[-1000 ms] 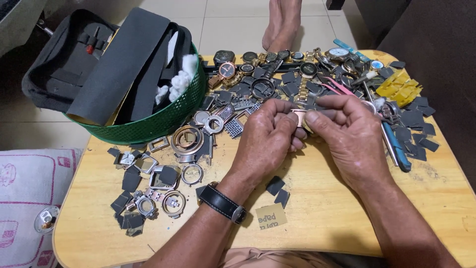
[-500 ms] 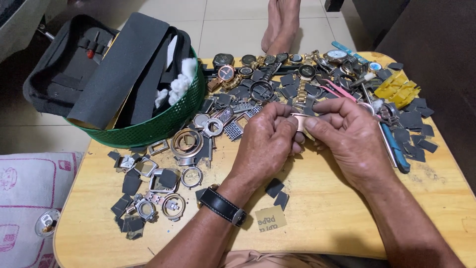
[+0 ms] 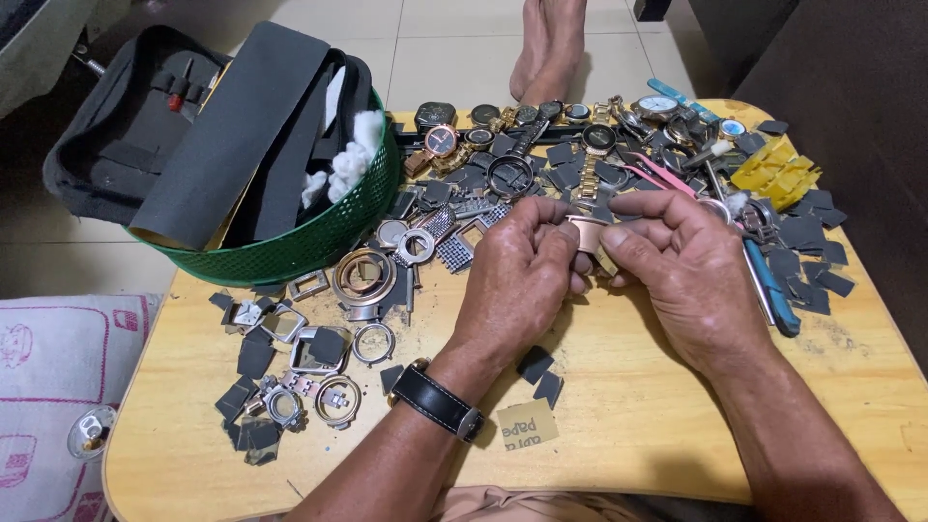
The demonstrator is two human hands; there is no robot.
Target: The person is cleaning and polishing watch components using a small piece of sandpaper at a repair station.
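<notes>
Left hand [image 3: 517, 275] and right hand [image 3: 691, 271] each held a pinching grip on one rose-gold watch case [image 3: 587, 232] above the counter [image 3: 619, 387]

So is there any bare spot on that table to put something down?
Yes: bare wood along the near edge, between the paper label and the right hand, and behind that hand. The far half, from the green basket to the yellow strap links, is crowded with watch parts.
</notes>
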